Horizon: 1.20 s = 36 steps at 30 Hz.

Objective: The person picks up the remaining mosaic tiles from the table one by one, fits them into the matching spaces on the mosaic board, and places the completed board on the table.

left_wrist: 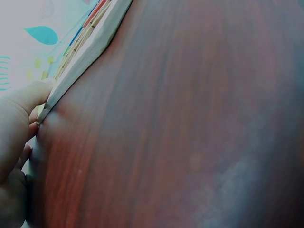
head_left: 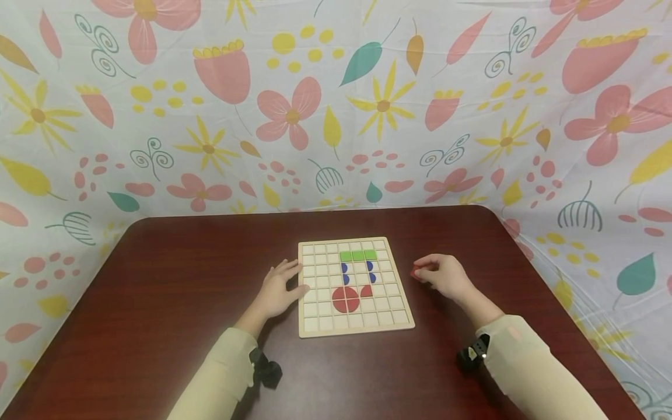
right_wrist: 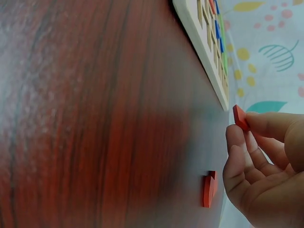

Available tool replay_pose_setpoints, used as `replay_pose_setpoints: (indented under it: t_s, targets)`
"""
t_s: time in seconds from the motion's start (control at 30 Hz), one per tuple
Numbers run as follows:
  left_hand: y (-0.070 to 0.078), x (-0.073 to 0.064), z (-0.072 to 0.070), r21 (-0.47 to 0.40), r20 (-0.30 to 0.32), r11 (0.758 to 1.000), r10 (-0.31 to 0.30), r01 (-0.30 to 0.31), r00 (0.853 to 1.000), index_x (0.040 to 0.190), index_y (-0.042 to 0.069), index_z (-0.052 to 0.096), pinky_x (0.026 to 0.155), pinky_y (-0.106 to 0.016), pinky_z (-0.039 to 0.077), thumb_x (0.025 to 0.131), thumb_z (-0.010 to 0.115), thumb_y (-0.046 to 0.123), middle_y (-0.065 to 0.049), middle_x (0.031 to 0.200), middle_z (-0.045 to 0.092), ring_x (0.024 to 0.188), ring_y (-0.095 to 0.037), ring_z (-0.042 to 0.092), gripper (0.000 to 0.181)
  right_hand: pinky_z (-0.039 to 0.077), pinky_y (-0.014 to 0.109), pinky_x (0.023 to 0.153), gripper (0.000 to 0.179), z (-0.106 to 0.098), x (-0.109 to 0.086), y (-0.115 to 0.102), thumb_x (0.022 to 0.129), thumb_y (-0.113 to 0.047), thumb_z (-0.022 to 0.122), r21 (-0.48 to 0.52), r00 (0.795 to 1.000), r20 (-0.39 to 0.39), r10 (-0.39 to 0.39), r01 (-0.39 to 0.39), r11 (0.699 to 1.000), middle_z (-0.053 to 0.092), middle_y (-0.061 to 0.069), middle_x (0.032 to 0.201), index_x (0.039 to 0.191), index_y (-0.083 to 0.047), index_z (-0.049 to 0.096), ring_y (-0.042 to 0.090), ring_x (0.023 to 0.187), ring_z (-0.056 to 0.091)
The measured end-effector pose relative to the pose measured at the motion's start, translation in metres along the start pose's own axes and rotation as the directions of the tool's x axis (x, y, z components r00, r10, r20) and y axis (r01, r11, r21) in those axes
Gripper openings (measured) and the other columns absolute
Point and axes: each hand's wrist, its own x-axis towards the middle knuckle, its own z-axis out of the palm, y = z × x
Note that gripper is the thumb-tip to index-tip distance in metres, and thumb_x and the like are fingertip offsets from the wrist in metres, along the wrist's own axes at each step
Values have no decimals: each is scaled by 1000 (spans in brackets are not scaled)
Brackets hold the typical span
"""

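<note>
Pinching a red piece [right_wrist: 240, 117] lightly in the right hand [head_left: 446, 277], just right of the grid board [head_left: 359, 279], apparently for fine control; resting the left hand [head_left: 278, 290], relaxed and uncurled, against the board's left side, presumably to steady it.

Beneath the left grip [head_left: 278, 289] and the right grip [head_left: 445, 278], a reddish-brown table [head_left: 194, 291] is seen, its surface streaked with dark wood grain and its far corners rounded. Beyond both grips, and to either side of them, a white floral cloth [head_left: 336, 96] is hung, lightly creased and printed in pink, yellow and teal. Past the left grip, a pink flower [head_left: 292, 116] is shown; past the right grip, a pink tulip [head_left: 443, 112] and a teal spiral [head_left: 445, 155]. Farther right of the right grip, a teal leaf [head_left: 636, 275] is printed.
</note>
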Motion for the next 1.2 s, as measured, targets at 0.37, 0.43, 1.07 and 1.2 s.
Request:
replay_pose_setpoints:
  t_s: [0.37,0.43,1.07,1.2]
  targets:
    - [-3,1,2,3,1,1000,1,-1,1000,135,1,51,114,-61,14,87,66,29,-16,144,45,141,-37,28,58,51,29,56,27,8,-5,-7,88,-9,62,35,999,14,-29,29,999,72,14,86,110,7,64,17,70,65]
    - [-3,1,1,0,2,1000,0,0,1000,135,1,51,114,-60,14,87,66,29,-16,145,44,141,-37,27,58,51,28,57,27,10,-6,-8,88,-9,63,31,999,17,-27,27,999,72,14,86,110,6,65,16,70,65]
    - [-1,0,0,-4,-2,1000,4,-4,1000,135,1,51,114,-60,14,87,67,29,-16,144,45,141,-37,27,58,50,31,58,20,26,-11,-22,87,-13,66,51,998,57,-6,3,999,71,10,83,103,1,66,20,73,65]
    - [-1,0,0,-4,-2,1000,2,-2,1000,135,1,51,114,-60,13,87,67,28,-17,144,45,141,-37,27,57,51,31,58,19,28,-11,-24,86,-13,67,54,998,60,-4,1,999,71,9,83,101,-1,67,21,73,66]
